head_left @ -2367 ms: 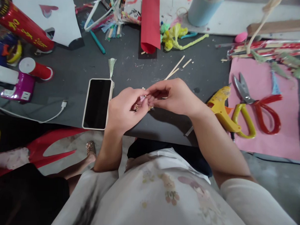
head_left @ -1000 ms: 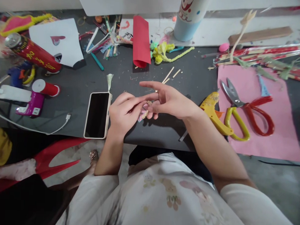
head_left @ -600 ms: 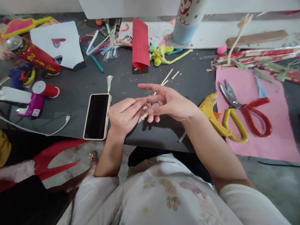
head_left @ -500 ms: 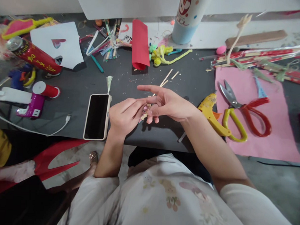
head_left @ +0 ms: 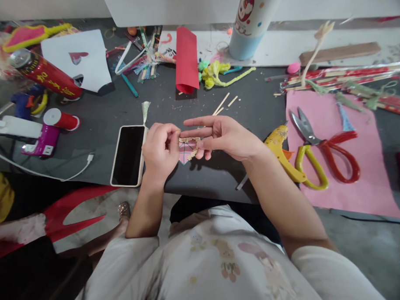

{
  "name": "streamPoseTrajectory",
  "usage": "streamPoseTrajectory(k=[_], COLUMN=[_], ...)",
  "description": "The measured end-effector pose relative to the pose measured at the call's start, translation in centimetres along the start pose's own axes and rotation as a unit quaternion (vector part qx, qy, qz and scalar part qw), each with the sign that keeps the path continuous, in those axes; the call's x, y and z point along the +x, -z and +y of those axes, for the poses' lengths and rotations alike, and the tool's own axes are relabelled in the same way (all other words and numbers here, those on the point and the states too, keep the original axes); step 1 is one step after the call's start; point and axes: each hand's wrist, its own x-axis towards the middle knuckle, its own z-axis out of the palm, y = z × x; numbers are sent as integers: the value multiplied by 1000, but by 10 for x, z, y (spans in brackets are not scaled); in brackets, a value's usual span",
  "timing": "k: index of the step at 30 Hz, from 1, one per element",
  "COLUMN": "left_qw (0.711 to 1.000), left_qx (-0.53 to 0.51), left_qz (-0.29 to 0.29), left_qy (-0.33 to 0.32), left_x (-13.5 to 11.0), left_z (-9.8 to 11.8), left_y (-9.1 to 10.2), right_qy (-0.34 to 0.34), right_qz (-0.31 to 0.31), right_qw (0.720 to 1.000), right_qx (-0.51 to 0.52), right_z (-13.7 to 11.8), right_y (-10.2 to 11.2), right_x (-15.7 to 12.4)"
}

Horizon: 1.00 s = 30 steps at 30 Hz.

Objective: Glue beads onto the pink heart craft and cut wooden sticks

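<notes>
Both hands meet over the front of a dark table. My left hand is curled, its fingertips pinched near one end of a small pink craft piece edged with beige trim. My right hand grips the other side of that piece with thumb and lower fingers, while its index and middle fingers stick out straight to the left. The piece hangs just above the tabletop between the two hands.
A phone lies screen-up left of my hands. A yellow glue gun and red and yellow scissors lie on the right by pink paper. Folded red paper, sticks, a red can and craft scraps crowd the back.
The camera tilted up from the earliest frame. My left hand curled its fingers into a pinch, and the pink piece now shows more openly between the hands. The right hand stays put.
</notes>
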Motion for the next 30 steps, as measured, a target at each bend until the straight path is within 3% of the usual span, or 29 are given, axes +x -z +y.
streamPoseTrajectory(k=[5, 11, 13, 16, 19, 26, 30], left_qw=[999, 997, 996, 994, 994, 992, 991], left_qx=[-35, -64, -74, -96, -109, -120, -128], left_qz=[7, 1, -7, -17, -12, 20, 12], left_qy=[-1, 36, 45, 50, 31, -29, -46], left_x=[-1, -2, -2, -2, -3, -5, -4], left_z=[1, 3, 5, 7, 7, 7, 6], left_y=[-1, -1, -1, 0, 1, 2, 1], right_qy=[37, 88, 92, 81, 72, 43, 56], right_qz=[98, 178, 165, 86, 25, 33, 73], right_qw=[991, 948, 955, 983, 994, 998, 995], right_qx=[-80, -250, -230, -137, -82, 6, -31], right_z=[8, 16, 15, 12, 12, 16, 13], right_y=[-4, -1, -1, -5, -7, -1, 1], right_x=[5, 7, 7, 6, 6, 10, 10])
